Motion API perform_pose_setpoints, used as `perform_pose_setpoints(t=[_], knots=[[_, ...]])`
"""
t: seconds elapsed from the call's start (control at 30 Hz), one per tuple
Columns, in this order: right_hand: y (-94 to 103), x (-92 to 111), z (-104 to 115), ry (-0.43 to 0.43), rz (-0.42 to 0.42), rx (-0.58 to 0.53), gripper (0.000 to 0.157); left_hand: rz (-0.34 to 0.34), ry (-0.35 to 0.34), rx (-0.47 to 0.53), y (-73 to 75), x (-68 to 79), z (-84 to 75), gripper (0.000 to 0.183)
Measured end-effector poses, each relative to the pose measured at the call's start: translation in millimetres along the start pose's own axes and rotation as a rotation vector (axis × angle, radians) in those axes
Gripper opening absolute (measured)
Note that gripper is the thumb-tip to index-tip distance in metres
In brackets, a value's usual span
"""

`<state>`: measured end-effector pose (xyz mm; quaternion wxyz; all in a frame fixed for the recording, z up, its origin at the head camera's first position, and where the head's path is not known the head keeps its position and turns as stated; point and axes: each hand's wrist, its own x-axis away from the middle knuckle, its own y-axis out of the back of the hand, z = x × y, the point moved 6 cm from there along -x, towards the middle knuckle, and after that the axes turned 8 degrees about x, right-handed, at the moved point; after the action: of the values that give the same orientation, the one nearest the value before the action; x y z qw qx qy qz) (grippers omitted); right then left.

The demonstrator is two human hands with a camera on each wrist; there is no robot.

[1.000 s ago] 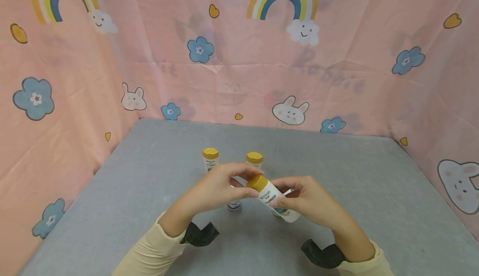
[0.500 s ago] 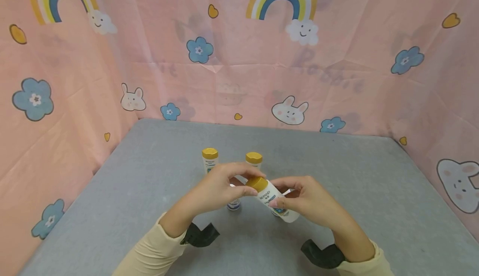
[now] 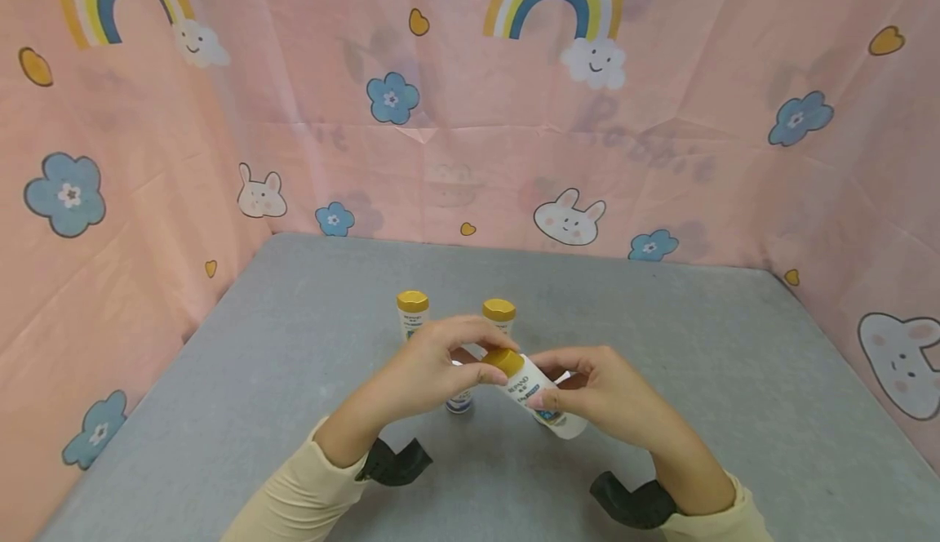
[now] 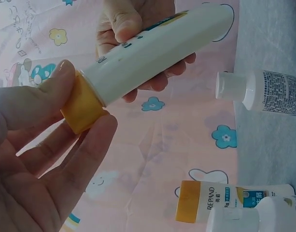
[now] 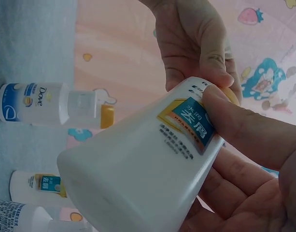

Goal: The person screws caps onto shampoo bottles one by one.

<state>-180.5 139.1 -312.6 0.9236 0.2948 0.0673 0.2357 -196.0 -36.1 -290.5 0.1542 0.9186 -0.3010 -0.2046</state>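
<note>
Above the table, a white shampoo bottle (image 3: 530, 391) is tilted, its gold cap (image 3: 503, 361) toward the upper left. My left hand (image 3: 444, 362) pinches that cap between thumb and fingers. My right hand (image 3: 598, 391) grips the body, thumb near the label (image 5: 189, 123). The cap sits against the bottle's neck in the left wrist view. Behind my hands stand two gold-capped bottles, one left (image 3: 413, 307) and one right (image 3: 499, 312). A white-capped bottle (image 3: 459, 402) is partly hidden under my left hand. In the right wrist view, a Dove bottle (image 5: 34, 104) stands nearby.
All the bottles stand on a grey table (image 3: 294, 346). A pink patterned cloth (image 3: 470, 158) encloses its back and sides. Black wrist bands, left (image 3: 396, 462) and right (image 3: 633, 501), stick out from my forearms.
The tilted bottle and its cap have turned slightly between my hands, the printed lettering shifting a little left. Both hands keep their hold almost in place, and the standing bottles have not moved.
</note>
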Motion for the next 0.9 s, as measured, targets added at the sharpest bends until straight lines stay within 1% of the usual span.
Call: perform_pose_setpoints(t=[0.27,0.57,0.8,0.83,0.9], knots=[[-1.8,0.8,0.4,0.029,0.028,-0.009,0.037,0.002,-0.022,-0.032,0.3,0.1,-1.5,0.025],[-2.7,1.7,1.3,0.069,0.057,-0.011,0.036,0.024,-0.047,-0.036,0.2,1.3,-5.0,0.025],[-4.3,1.3,0.7,0.116,0.112,-0.081,0.035,0.051,-0.086,-0.031,-0.1,3.8,-8.8,0.025],[-4.2,1.3,0.8,0.122,0.111,-0.084,0.035,0.052,-0.084,-0.024,-0.1,3.8,-8.9,0.025],[-2.9,1.3,0.9,0.108,0.087,-0.077,0.035,0.047,-0.069,-0.006,0.3,3.4,-8.2,0.026]])
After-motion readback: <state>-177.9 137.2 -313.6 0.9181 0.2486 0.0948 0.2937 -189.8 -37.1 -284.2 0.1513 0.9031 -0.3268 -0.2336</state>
